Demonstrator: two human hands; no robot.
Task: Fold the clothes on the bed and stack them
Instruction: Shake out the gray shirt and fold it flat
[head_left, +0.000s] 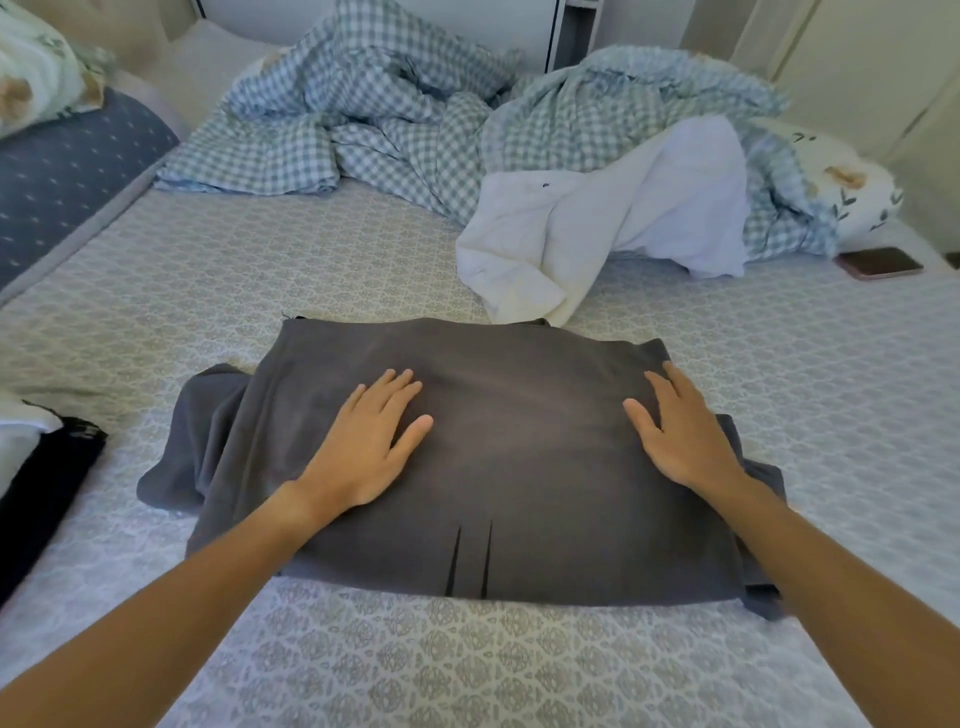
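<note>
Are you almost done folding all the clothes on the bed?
Not yet. Some dark and white clothes at the left edge may already be folded; it's hard to tell. Right now the left hand and right hand press flat on the partly folded grey garment. The crumpled white garment behind it hasn't been folded, and nothing shows as stacked yet.
</note>
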